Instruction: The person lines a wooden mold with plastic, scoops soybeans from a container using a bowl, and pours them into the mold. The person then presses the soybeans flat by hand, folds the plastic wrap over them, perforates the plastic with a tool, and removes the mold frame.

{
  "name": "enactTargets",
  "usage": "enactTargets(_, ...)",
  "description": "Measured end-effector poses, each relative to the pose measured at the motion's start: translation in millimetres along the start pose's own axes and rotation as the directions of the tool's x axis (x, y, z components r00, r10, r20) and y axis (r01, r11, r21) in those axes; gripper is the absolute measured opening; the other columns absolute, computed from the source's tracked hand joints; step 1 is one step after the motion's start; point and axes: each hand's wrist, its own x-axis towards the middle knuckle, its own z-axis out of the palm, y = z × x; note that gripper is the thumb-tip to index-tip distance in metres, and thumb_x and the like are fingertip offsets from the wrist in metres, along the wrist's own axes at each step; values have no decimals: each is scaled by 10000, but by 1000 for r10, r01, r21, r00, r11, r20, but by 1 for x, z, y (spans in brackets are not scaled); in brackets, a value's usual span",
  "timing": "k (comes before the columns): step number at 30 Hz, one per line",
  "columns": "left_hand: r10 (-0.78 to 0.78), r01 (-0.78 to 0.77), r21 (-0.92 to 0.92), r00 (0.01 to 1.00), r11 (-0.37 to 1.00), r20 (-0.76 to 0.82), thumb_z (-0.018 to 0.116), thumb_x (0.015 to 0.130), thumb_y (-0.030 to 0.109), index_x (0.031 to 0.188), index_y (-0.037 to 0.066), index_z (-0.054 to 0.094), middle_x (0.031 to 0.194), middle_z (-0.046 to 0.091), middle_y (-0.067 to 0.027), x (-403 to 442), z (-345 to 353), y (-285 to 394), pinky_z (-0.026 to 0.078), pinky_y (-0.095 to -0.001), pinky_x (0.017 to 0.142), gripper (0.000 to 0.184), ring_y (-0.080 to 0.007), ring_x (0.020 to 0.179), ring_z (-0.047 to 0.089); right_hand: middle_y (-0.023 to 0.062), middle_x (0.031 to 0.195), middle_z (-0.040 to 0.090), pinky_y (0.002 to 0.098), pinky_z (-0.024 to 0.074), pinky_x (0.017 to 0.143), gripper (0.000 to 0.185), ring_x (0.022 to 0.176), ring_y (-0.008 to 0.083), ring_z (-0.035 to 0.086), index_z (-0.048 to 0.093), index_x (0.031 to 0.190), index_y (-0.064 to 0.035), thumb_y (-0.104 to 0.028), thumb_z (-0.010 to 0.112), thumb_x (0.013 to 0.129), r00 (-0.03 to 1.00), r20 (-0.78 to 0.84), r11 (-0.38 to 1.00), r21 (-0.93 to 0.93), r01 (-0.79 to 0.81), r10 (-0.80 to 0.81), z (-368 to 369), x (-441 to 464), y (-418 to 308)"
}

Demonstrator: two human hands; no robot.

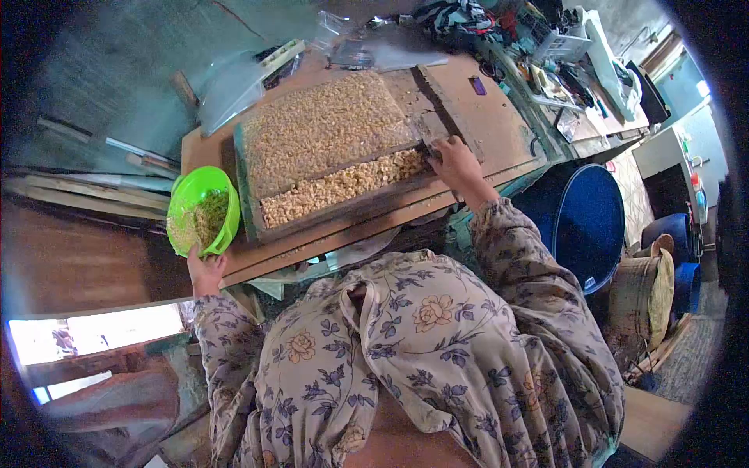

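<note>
My left hand point(206, 271) grips the lower rim of a bright green plastic bowl point(226, 234), which is tilted at the table's left edge. Loose pale and greenish bits point(204, 221) lie inside it. A wide slab of pale, grainy pieces point(320, 125) rests on a board, and a coarser strip of the same kind of pieces point(343, 187) runs along its near side. At the right end of that strip is my right hand point(457, 165), fingers curled down at a small dark object; its kind is hidden by the fingers.
A dark bar point(438, 101) lies right of the slab, with a small purple item point(478, 86) beyond it. Clutter and a white crate point(563, 45) fill the back right. A blue barrel point(589, 226) stands right of the table; wood strips point(94, 195) lie to the left.
</note>
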Motion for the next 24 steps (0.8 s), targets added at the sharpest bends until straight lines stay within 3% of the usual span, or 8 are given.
enactTargets(7,-37,37,-190,999,981,6,479,673,198,1056,85,436,979,526,-69,7,-7,6,424,-347,621,401,-223,841,526,183,920,494,423,443,697,302,828,368,524,538,1028,-74,-183,567,748,986,-99,984,134,-120,134,13,-8,14)
enactTargets(13,349,-319,-273,935,907,68,502,693,251,1079,60,431,1005,528,-75,-25,8,22,445,-349,657,436,-231,846,538,184,903,515,422,445,714,299,808,352,539,552,989,-85,-217,595,724,981,-140,982,152,-110,132,11,-6,18)
enactTargets(14,411,-356,-255,888,899,208,516,706,284,1157,44,393,1087,501,-108,-14,6,26,454,-400,752,526,-275,936,525,184,903,515,422,445,714,299,808,352,539,552,989,-85,-217,595,724,983,-141,984,153,-95,116,7,-2,18)
enactTargets(17,445,-395,-212,836,894,321,499,721,293,1201,26,371,1134,470,-156,-80,71,31,419,-459,830,564,-319,1002,493,175,874,527,398,457,687,305,782,337,547,553,998,-80,-184,608,716,946,-325,989,142,38,10,-12,16,-1)
enactTargets(19,484,-420,-239,751,875,449,471,736,288,1137,-17,436,1094,503,-162,-83,97,23,454,-373,784,505,-290,951,531,166,865,544,376,467,664,299,766,326,553,559,988,-74,-142,619,703,936,-350,950,287,125,-17,-53,23,-43)
enactTargets(20,443,-427,-130,813,895,377,480,735,292,1113,-22,455,1031,523,-144,-112,118,18,455,-346,764,492,-254,891,546,120,792,566,316,455,603,235,679,226,566,574,963,-56,-109,598,735,910,-411,928,322,188,-42,-66,26,-63)
enactTargets(22,428,-431,-108,772,896,471,493,733,303,1086,-12,476,947,532,-115,-56,130,-7,453,-337,732,474,-225,828,541,119,800,567,303,452,597,222,675,212,563,573,956,-48,-93,589,740,875,-451,864,355,357,-176,-78,35,-97)
enactTargets(24,269,-345,148,885,927,381,512,725,303,1065,-6,484,894,525,-100,-111,167,-21,446,-325,712,460,-207,789,529,118,795,567,290,450,593,203,674,199,564,569,950,-28,-84,567,755,855,-380,787,373,491,-354,-69,33,-121)
